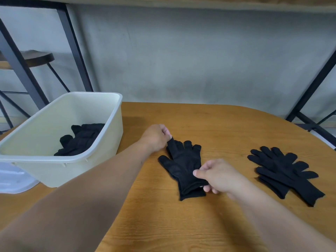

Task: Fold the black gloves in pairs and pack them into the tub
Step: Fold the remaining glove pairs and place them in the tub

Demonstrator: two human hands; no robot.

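Grey wall behind wooden tabletop (227,124). Cream tub (109,135), left of the centre gloves (183,170), holds folded gloves (81,139). Loose gloves (283,171) lie right. Left hand (156,137) fingers pinch a fingertip; right hand (218,175) fingers pinch the cuff.

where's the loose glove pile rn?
Head view: the glove pile lies on the table, right side, beyond the right hand.

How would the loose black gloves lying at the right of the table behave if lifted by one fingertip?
The loose gloves lie flat and limp, so they would probably droop. Being thin knit, they are likely light. Merely overlapped, they may separate.
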